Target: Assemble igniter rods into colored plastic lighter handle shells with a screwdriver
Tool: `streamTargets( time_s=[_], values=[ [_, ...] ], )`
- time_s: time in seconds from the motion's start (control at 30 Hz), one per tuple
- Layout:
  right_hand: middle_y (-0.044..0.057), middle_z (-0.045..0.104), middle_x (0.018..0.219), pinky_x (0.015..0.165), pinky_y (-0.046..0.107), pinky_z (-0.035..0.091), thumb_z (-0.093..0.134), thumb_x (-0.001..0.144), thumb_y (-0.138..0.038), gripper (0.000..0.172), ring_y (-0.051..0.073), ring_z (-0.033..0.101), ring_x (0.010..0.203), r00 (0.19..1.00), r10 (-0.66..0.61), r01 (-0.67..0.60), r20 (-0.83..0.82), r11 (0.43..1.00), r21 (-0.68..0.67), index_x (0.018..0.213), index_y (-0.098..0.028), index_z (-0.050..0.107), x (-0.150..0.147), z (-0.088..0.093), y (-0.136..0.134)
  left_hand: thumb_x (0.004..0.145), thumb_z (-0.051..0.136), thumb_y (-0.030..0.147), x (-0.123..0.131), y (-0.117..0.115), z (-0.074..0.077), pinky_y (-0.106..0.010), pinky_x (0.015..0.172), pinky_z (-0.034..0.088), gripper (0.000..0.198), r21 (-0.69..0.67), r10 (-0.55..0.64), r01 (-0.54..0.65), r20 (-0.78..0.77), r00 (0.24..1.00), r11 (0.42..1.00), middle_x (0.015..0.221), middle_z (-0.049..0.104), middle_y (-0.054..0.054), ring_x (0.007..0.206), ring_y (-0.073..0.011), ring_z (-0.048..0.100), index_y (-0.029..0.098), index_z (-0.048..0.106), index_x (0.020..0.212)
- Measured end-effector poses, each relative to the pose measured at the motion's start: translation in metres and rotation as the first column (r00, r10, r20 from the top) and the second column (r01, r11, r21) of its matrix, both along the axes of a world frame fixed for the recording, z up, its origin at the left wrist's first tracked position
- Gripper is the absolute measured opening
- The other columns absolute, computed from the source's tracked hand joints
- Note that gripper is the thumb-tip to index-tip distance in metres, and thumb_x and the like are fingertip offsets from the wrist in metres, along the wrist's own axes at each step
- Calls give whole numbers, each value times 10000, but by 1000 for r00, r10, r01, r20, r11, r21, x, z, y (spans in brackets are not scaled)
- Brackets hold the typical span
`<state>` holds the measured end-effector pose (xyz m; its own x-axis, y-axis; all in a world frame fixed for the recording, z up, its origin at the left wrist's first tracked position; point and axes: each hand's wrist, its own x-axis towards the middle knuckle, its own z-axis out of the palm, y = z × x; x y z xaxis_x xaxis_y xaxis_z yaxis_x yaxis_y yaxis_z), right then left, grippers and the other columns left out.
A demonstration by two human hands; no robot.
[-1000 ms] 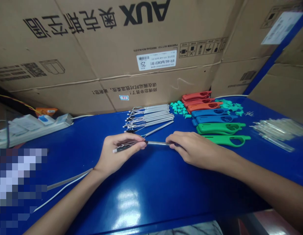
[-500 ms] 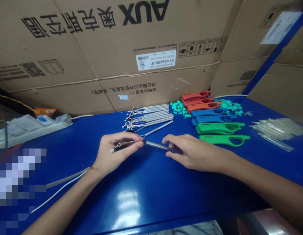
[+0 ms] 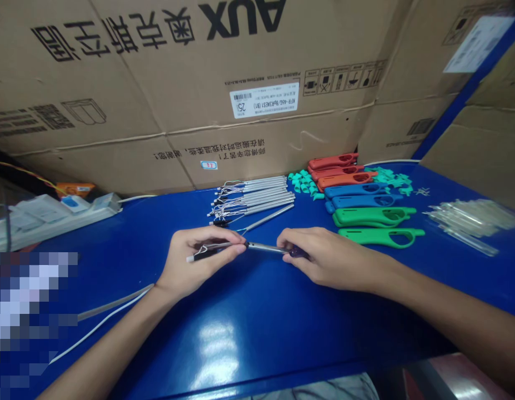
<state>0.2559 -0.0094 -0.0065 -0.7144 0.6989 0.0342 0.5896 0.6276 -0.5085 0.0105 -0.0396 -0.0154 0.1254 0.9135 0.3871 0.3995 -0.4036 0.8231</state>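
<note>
Left hand, right hand hold one metal tube (AUX cartons behind).

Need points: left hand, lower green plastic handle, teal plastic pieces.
Left hand (image 3: 196, 261), head view, back of the hand.
Lower green plastic handle (image 3: 365, 237), head view, solid grip section.
Teal plastic pieces (image 3: 305, 183), head view, middle of the pile.
</note>
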Motion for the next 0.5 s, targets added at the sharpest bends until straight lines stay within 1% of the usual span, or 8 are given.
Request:
streamTargets(
  time_s=[0.27,0.43,0.5],
  values=[
    [6,662,905,678,261,368,497,918,-183,113,149,592,809,999,34,-34,-16,999,27,988,-208,582,1,0,-1,662,798,88,-2,1,1,-151,673,572,143,-24,-81,82,29,996,996,773,770,11,717,-123,727,208,743,719],
    [21,684,945,684,264,369,486,928,-178,156,159,607,828,999,40,-40,4,999,24,1029,-200,602,0,3,-2,646,794,59,1,2,2,-151,681,581,150,-15,-62,63,62,996,998,758,772,1,722,-132,735,195,746,685],
    [24,688,931,669,264,366,476,934,-180,174,162,610,815,999,37,-37,23,999,11,1046,-199,607,-1,5,-2,635,796,51,2,2,3,-150,673,584,155,-5,-47,48,73,996,999,753,772,-1,714,-135,736,192,745,679]
  ],
)
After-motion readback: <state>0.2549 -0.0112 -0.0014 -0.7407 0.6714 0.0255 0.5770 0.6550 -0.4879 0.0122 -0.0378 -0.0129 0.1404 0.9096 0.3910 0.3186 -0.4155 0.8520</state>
